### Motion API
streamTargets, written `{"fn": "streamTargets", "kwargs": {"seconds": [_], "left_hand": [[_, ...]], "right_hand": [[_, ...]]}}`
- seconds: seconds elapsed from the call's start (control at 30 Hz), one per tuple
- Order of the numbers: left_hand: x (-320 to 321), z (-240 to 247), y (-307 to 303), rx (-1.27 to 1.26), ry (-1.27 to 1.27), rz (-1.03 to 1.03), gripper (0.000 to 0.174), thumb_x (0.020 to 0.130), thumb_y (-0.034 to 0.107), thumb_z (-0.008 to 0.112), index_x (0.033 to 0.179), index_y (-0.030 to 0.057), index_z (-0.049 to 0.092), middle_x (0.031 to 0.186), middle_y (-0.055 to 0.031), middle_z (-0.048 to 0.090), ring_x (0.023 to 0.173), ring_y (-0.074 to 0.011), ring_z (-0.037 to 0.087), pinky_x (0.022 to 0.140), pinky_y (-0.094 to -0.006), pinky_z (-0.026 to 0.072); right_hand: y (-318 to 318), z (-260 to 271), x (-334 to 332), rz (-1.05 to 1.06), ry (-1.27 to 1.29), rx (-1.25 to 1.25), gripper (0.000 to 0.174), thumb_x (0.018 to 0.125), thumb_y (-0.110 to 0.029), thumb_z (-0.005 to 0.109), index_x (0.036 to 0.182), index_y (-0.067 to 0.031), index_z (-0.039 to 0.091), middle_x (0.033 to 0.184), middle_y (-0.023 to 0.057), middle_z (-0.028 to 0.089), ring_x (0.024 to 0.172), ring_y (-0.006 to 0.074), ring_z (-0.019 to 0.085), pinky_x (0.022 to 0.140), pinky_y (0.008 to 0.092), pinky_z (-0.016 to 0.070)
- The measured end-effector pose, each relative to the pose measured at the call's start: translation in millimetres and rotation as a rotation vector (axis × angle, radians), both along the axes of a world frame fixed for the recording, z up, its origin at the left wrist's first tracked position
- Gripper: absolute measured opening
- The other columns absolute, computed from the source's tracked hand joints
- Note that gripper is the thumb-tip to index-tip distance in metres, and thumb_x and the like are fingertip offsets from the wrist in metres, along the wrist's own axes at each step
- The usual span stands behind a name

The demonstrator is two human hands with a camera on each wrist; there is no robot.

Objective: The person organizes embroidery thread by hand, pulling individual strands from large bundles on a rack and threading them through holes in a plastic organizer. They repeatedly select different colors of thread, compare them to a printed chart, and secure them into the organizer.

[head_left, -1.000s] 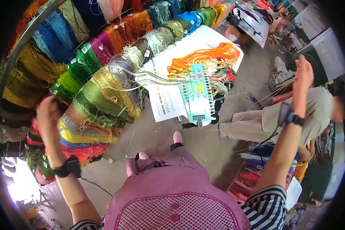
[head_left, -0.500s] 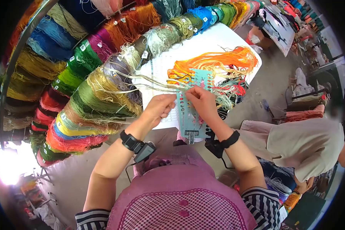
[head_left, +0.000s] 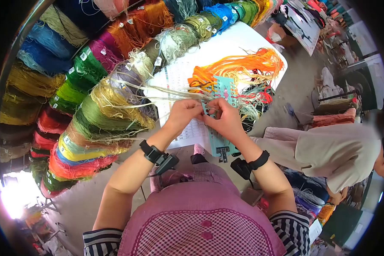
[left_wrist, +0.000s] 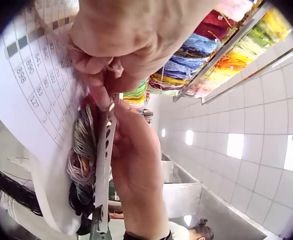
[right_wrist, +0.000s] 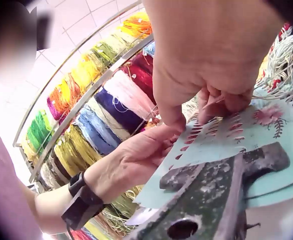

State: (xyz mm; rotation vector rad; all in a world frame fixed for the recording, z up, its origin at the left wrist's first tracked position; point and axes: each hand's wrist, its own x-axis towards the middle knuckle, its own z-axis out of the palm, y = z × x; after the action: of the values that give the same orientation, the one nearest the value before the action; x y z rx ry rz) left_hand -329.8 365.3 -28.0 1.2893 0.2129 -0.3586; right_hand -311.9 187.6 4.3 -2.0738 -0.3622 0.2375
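Both hands meet at the left edge of a pale teal thread card with rows of punched holes. My left hand pinches pale embroidery thread at that edge, its fingertips bunched close to the holes. From the other side, my right hand bends over the card, thumb and fingers pinching thread right beside the left fingertips. In the right wrist view a pale strand shows among the curled fingers. Long pale strands stretch from the hanging skeins to the card. A dark metal clip grips the card's near end.
Skeins of many colours hang on racks at the left. Orange thread lies across the white board, above a printed number chart. Another person is close on the right.
Both hands, raised wide apart a second ago, came in over the thread card. Since half a second ago they have drawn together at its left edge, with fingertips now meeting.
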Motion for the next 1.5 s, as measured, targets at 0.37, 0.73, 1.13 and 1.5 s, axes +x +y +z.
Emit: {"fn": "streamTargets", "kwargs": {"seconds": [0.37, 0.73, 1.13, 1.5], "left_hand": [[9.2, 31.6, 1.9, 0.238, 0.041, -0.453, 0.025, 0.090, 0.018, 0.059, 0.111, 0.0065, 0.065, 0.070, -0.0029, 0.059, 0.056, -0.0057, 0.053, 0.041, -0.0203, 0.0327], [-51.3, 79.5, 223.5, -0.096, 0.016, 0.372, 0.020, 0.093, 0.018, 0.055, 0.075, 0.0147, 0.047, 0.063, 0.0058, 0.041, 0.048, -0.0034, 0.031, 0.038, -0.0196, 0.0198], [-105.9, 126.0, 120.4, -0.587, -0.139, 0.187, 0.067, 0.101, 0.049, 0.032, 0.140, -0.0059, 0.039, 0.149, -0.0155, 0.037, 0.134, -0.0289, 0.039, 0.109, -0.0488, 0.0361], [-103.4, 131.3, 99.1, -0.243, -0.182, 0.127, 0.040, 0.099, 0.019, 0.047, 0.127, -0.0085, 0.055, 0.136, -0.0160, 0.054, 0.124, -0.0212, 0.051, 0.107, -0.0346, 0.0377]], "right_hand": [[9.1, 5.1, -6.6, -0.038, -0.021, -0.257, 0.069, 0.064, -0.020, 0.080, 0.122, -0.0060, 0.044, 0.082, 0.0102, 0.062, 0.074, 0.0284, 0.064, 0.064, 0.0380, 0.0495], [4.0, -1.1, 2.0, 0.027, 0.029, -0.290, 0.066, 0.063, -0.026, 0.079, 0.117, -0.0068, 0.045, 0.080, 0.0069, 0.064, 0.076, 0.0274, 0.065, 0.066, 0.0374, 0.0498], [94.3, 78.6, -42.2, 0.201, 0.108, 0.316, 0.016, 0.089, -0.014, 0.066, 0.101, -0.0021, 0.068, 0.090, 0.0039, 0.064, 0.081, 0.0118, 0.060, 0.075, 0.0262, 0.0470], [100.1, 78.2, -73.4, 0.215, 0.388, 0.614, 0.012, 0.092, -0.015, 0.064, 0.097, -0.0033, 0.064, 0.086, -0.0035, 0.061, 0.083, 0.0039, 0.052, 0.076, 0.0218, 0.0406]]}}
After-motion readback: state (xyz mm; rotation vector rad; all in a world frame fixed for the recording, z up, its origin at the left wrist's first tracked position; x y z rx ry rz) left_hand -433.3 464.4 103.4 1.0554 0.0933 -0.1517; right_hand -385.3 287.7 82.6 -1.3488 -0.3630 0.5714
